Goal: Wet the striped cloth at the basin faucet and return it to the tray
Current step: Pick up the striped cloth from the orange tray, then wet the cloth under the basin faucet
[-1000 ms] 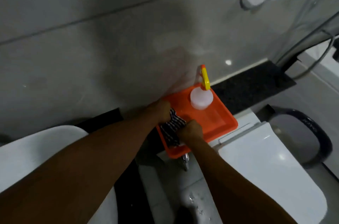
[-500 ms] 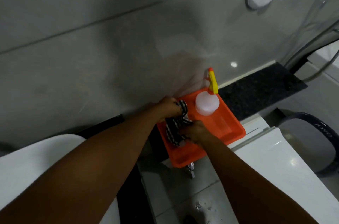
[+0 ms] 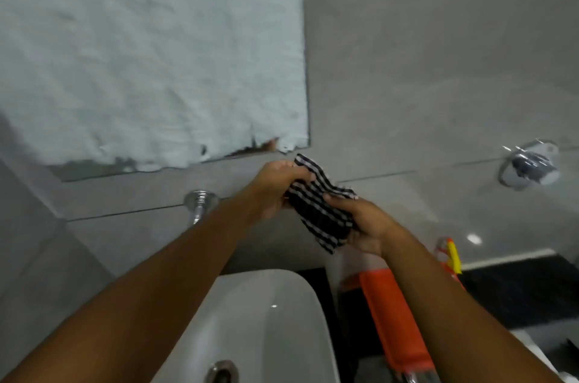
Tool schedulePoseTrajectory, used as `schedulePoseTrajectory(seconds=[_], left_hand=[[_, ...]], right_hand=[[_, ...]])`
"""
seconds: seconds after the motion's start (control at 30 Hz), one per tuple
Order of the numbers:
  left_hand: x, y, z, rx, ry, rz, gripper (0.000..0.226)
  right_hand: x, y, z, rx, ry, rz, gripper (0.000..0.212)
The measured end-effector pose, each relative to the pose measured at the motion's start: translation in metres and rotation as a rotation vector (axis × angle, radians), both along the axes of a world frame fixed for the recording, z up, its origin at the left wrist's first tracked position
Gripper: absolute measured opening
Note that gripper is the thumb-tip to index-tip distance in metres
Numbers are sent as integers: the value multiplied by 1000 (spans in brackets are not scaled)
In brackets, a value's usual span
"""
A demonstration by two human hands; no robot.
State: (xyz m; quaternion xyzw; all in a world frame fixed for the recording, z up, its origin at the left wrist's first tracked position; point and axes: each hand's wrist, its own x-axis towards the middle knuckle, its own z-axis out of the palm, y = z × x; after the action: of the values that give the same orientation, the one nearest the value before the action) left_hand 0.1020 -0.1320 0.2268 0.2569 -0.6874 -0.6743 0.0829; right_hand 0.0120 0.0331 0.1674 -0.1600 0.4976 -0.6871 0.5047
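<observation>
The black-and-white striped cloth [image 3: 319, 204] is held up in the air between both hands, in front of the grey tiled wall. My left hand [image 3: 275, 188] grips its upper left end. My right hand [image 3: 366, 226] grips its lower right part. The white basin [image 3: 282, 320] lies below and to the left, with its drain [image 3: 221, 371] at the bottom edge. A chrome faucet [image 3: 199, 204] comes out of the wall, partly hidden behind my left forearm. The orange tray [image 3: 391, 326] sits lower right, mostly covered by my right forearm.
A spray bottle's yellow trigger [image 3: 452, 257] shows behind my right arm, above the tray. A chrome wall fitting [image 3: 529, 167] is at the far right. A mirror [image 3: 150, 53] fills the upper left. A black counter strip [image 3: 517, 291] runs along the wall at right.
Both hands have lifted the striped cloth out of the orange tray and carried it up and left toward the basin. The view has swung left, bringing basin, faucet and mirror into sight.
</observation>
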Motion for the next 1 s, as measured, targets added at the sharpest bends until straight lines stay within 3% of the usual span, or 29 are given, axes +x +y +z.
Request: schedulePoseTrajectory(seconds=[0.1,0.23,0.3,0.37,0.47,0.6,0.7,0.83,0.87,0.97,1.0], left_hand=[[61,-49,35,-121,34,250,24],[142,-102,25,-224,81,506,14],[168,-119,7,-254,65,607,28],[179,-128,-10,-297,-20,707,45],[181,-123,-26,-433,-156,749,56],[177,-102,-39,-728,-176,722,43],[160,-94,-32,-623,-222,570,56],[145,-93,-32,-579,-305,469,54],[146,-95,-36,-442,-276,494,50],[156,-106,-44,269,-151,449,52],[159,-110,-46,363,-142,405,54]], right_hand=[[33,-60,43,36,169,29,27],[79,-128,58,68,415,-26,31],[103,-155,53,131,545,-84,21],[120,-176,45,202,674,-163,24],[129,-192,29,297,760,-295,28],[129,-194,11,288,870,-368,23],[130,-184,11,125,1119,-401,17],[96,-160,-5,114,1940,-550,28],[85,-157,-12,100,2054,-529,35],[56,-158,-35,84,2334,-442,58],[49,-161,-42,91,2400,-436,64]])
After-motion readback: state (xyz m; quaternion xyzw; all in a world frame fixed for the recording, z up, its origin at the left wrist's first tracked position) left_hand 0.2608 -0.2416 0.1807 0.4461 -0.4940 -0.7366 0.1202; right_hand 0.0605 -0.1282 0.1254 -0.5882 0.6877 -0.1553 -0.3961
